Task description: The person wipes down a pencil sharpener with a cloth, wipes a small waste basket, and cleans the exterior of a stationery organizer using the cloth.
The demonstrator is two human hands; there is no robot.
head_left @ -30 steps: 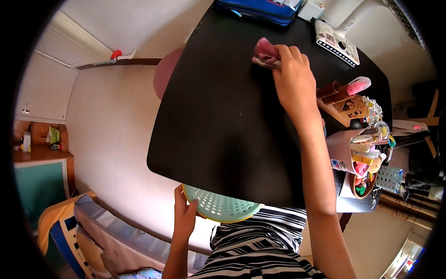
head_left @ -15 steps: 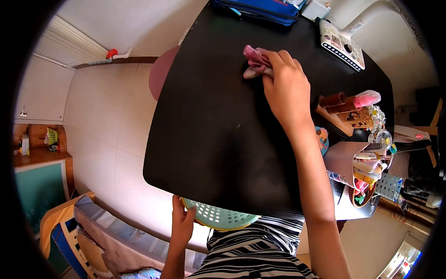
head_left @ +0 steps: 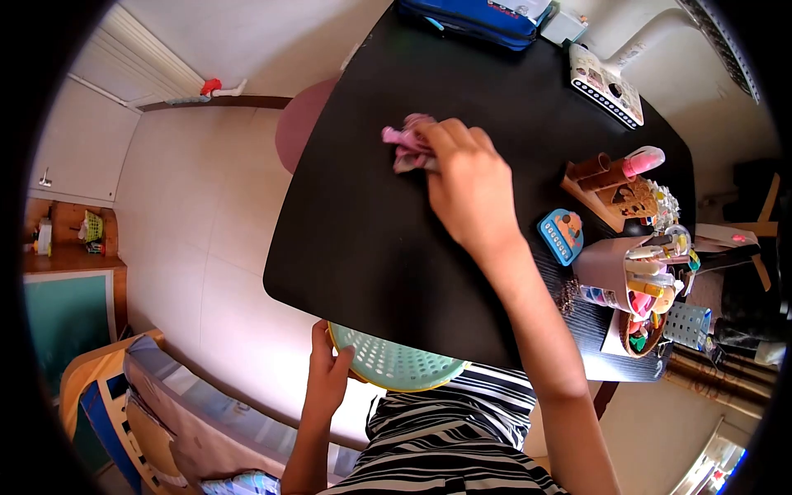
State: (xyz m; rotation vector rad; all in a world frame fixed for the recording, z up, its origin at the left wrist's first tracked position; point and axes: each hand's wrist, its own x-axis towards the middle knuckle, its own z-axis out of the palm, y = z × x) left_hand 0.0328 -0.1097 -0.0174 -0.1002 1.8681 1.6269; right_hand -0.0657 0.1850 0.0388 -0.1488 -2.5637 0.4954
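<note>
Your right fingers point(head_left: 452, 136) are bunched over a crumpled pink cloth point(head_left: 409, 144), gripping it; most of it sticks out to the left of your fingertips. Your right hand point(head_left: 472, 188) is palm down, over the middle of the black table point(head_left: 371, 223), and the cloth lies against the tabletop, toward the left edge.

Your left hand point(head_left: 330, 367) is off the near edge of the table, pinching the left side of a green basket point(head_left: 404, 365) with a yellow rim, thumb on the inside. The basket's far part is hidden below the tabletop, and its near side is by your striped clothing point(head_left: 450, 412).

Right of your right forearm, a blue gadget point(head_left: 561, 237) lies on the table, with a pink pen holder point(head_left: 606, 268) just beside it. Farther back stands a wooden stand point(head_left: 606, 194) with brown tubes. At the far right is the lamp point(head_left: 609, 85); at the far edge lies a blue case point(head_left: 474, 21). A pink stool point(head_left: 301, 128) shows past the table's left edge.
</note>
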